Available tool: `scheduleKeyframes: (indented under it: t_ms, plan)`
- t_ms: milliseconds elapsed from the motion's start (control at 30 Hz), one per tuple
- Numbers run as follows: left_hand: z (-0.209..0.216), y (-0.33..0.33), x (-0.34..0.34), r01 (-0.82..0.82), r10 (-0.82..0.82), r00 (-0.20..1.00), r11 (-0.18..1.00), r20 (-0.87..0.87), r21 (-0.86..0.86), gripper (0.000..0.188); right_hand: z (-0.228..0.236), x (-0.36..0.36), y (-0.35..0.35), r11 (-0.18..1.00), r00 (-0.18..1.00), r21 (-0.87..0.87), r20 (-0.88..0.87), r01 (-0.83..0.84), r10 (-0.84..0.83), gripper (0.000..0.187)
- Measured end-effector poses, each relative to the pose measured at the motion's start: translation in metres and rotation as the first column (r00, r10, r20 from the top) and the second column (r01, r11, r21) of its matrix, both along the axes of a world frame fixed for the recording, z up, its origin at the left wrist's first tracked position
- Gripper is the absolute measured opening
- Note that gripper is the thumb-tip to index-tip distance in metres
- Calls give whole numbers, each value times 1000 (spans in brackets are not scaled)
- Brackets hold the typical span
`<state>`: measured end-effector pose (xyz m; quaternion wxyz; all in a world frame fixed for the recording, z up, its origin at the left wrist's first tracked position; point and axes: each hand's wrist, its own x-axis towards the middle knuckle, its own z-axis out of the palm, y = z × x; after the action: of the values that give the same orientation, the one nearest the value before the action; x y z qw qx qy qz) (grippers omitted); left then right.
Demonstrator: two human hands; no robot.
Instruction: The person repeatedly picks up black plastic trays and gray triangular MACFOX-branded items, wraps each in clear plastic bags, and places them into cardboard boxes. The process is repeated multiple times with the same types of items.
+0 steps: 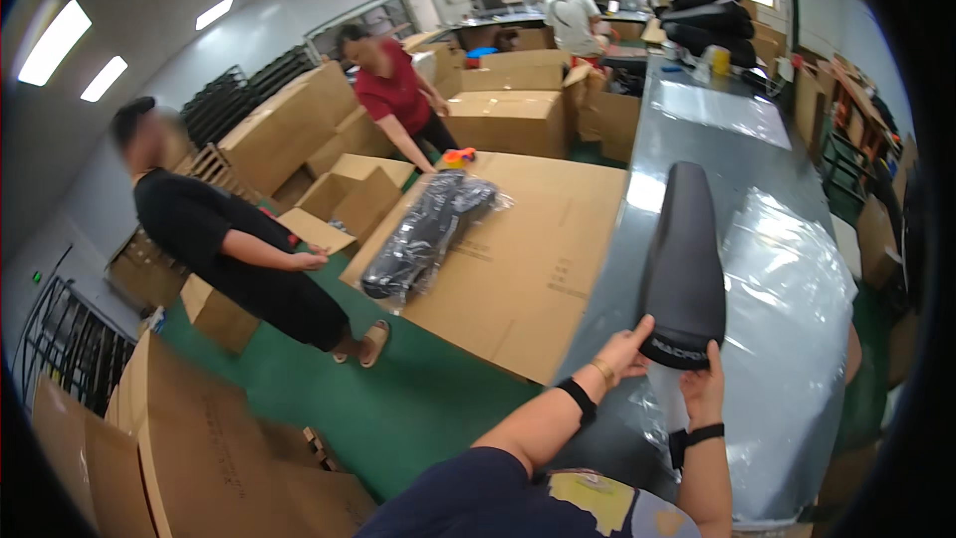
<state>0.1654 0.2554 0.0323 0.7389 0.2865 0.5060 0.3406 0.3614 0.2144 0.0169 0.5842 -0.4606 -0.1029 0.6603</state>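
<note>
A long black padded seat (683, 239), like one from a motorbike or e-bike, lies lengthwise on the grey table (652, 125). Its near end is gripped from both sides. My left hand (625, 351) closes on the near left corner, and my right hand (705, 384) holds the near right corner, thumb up along the side. Below the seat's near end, between my wrists, hangs a pale strip that I cannot make out. Clear plastic bags (787, 289) spread over the table just right of the seat.
Left of the table, a large flat carton (543, 239) bears plastic-wrapped black seats (428, 229) and an orange tape dispenser (458, 156). Two people stand beyond it; another sits at the back. More black seats (707, 20) are piled at the table's far end. Open cartons (344, 199) stand around.
</note>
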Motion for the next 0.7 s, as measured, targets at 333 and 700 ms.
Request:
scheduleKeyframes:
  t_ms: [333, 700]
  plan:
    - [27, -2, 8, 5, -5, 995, 1000, -101, -5, 71, 28, -15, 0, 998, 998, 23, 33, 52, -52, 40]
    - [33, -4, 11, -7, 17, 997, 992, -73, 129, 73, 20, -24, 2, 992, 982, 107, 171, 65, -83, 37]
